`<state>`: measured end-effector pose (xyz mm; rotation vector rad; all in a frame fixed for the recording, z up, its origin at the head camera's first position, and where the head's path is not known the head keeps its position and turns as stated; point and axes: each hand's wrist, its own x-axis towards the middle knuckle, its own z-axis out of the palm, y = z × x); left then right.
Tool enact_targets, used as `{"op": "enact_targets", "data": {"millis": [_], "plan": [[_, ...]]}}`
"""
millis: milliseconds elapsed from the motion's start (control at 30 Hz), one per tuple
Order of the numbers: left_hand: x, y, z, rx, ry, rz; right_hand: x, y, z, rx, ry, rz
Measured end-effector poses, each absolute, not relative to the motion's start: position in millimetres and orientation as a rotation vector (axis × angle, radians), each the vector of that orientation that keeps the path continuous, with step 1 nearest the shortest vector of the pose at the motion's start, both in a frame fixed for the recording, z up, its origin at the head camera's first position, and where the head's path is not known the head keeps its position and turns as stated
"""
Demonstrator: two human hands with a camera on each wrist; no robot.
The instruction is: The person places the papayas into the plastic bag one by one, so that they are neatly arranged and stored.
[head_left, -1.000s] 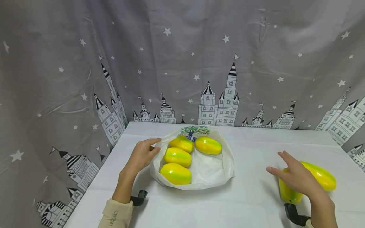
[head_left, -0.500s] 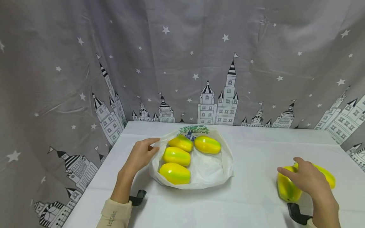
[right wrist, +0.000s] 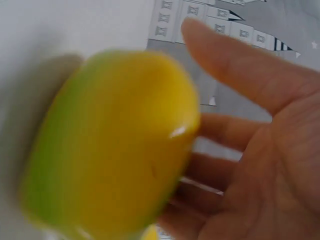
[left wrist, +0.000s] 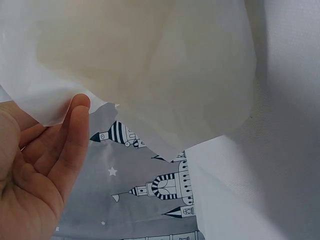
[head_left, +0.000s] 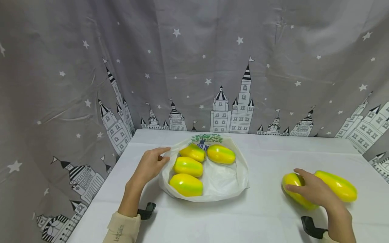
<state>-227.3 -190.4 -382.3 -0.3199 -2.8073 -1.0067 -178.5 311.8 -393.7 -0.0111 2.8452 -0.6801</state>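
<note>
On the white table, an opened white plastic bag (head_left: pixel 223 180) with a printed tree holds several yellow-green papayas (head_left: pixel 186 185). My left hand (head_left: pixel 153 163) pinches the bag's left rim; in the left wrist view, the fingertips of that hand (left wrist: pixel 45 170) meet the thin bag edge (left wrist: pixel 185 100). Over at the right, my right hand (head_left: pixel 316 187) grips a papaya (head_left: pixel 293 182) that lies tilted, with fingers over its far side and thumb on the near side. This papaya (right wrist: pixel 115 145) looks blurred in the right wrist view, fingers partly hidden behind it.
Another papaya (head_left: pixel 338 187) lies just right of my right hand. A grey curtain (head_left: pixel 194 67) with castles and stars hangs behind and to the left of the table. White tablecloth (head_left: pixel 264 168) lies between the bag and the right hand.
My right hand has come down onto the nearer papaya, which has shifted left and turned, away from the other one. The left hand and the bag have stayed in place.
</note>
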Motion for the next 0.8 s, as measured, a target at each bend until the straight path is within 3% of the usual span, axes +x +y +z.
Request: {"op": "enact_targets", "data": {"millis": [800], "plan": [[-228, -191, -381, -0.333, -2.822, -0.994, -170, 329, -403, -0.262, 2.759, -0.83]]}}
